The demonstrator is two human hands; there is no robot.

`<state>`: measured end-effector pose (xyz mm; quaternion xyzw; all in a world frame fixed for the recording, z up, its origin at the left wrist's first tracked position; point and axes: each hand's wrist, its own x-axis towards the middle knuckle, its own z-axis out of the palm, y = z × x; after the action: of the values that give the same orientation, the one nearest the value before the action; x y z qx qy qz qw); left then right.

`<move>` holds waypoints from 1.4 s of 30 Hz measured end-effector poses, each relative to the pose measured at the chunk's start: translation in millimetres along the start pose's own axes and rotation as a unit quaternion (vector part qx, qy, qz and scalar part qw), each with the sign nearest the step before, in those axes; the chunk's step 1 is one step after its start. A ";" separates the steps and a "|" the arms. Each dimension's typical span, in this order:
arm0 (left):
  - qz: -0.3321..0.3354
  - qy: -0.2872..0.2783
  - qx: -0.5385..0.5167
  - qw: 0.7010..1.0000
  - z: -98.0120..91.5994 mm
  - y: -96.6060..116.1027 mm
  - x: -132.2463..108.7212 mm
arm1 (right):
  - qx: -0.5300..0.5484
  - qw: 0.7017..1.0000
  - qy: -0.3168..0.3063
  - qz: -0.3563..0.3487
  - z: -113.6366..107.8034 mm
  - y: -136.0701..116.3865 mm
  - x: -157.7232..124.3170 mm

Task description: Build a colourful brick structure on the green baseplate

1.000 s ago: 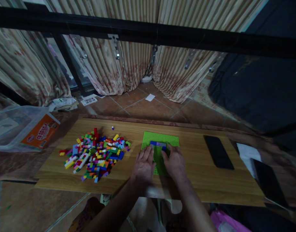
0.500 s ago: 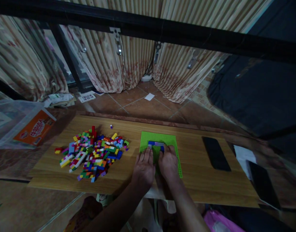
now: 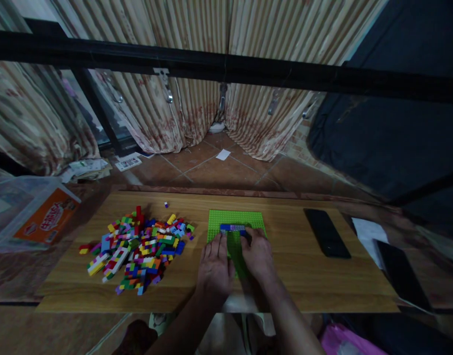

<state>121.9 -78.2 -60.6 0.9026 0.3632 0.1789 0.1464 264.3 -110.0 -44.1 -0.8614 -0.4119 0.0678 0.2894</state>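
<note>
A bright green baseplate [image 3: 234,216] lies on the wooden table. Across its upper part runs a row of blue and purple bricks [image 3: 232,228]. My left hand [image 3: 213,266] rests flat on the plate's left side, its fingertips just below the row's left end and nothing in its grip. At the row's right end, my right hand [image 3: 259,251] has thumb and fingers pinched around a dark blue brick [image 3: 245,235], mostly covered by the fingers. Both hands hide much of the plate's lower part.
A heap of loose coloured bricks [image 3: 145,246] covers the table [image 3: 285,291] on the left. A black phone [image 3: 326,231] lies on the right; another dark slab [image 3: 400,271] and white paper [image 3: 370,236] lie beyond it. A clear plastic bin [image 3: 30,212] stands at far left.
The camera view has shifted slightly, so the table sits a little lower. My left hand stays on the plate; my right fingers have curled more around the brick at the row's right end.
</note>
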 end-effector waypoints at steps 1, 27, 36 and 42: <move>0.001 0.000 -0.002 1.000 -0.6 0.1 0.2 | 0.022 1.000 -0.001 0.012 -1.8 3.6 3.6; 0.000 -0.048 0.020 0.999 17.0 7.9 -1.7 | -0.009 0.997 -0.014 0.077 0.4 3.0 22.6; 0.048 -0.017 -0.084 0.995 -10.0 1.6 -9.8 | -0.018 0.997 0.071 0.019 -6.2 -6.0 16.6; 0.016 0.026 -0.168 0.985 -8.9 -4.9 -7.6 | 0.183 0.975 0.035 -0.124 -4.5 -62.8 -13.1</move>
<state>110.0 -79.1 -56.2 0.8658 0.3170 0.2635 0.2837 215.2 -90.9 -7.1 -0.7376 -0.4859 0.0754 0.4628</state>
